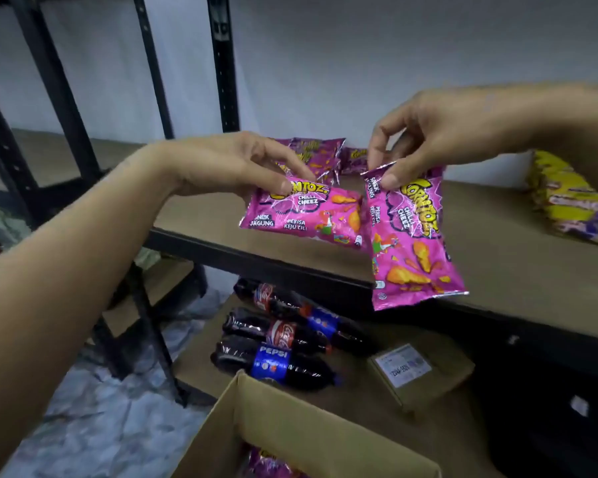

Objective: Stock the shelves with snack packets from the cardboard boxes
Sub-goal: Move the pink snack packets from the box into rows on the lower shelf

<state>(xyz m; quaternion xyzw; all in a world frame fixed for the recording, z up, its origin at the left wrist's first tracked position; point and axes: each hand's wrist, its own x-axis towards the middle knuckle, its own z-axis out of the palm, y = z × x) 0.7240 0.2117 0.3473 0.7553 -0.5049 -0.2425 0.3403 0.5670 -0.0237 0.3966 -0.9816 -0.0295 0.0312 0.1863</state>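
My left hand (228, 163) pinches the top edge of a pink Corntoz Chilli Cheez packet (308, 217), held flat just above the brown shelf board (497, 250). My right hand (425, 132) pinches the corner of a second pink packet (411, 250), which hangs down over the shelf's front edge. More pink packets (320, 155) lie at the back of the shelf behind my hands. An open cardboard box (301, 422) stands below at the bottom edge, with a pink packet (266, 464) showing inside.
Yellow and purple snack packets (573, 198) lie on the shelf at the right. Cola bottles (280, 339) and a small labelled carton (418, 374) rest on the lower shelf. Black metal uprights (221, 63) of the racks stand at left.
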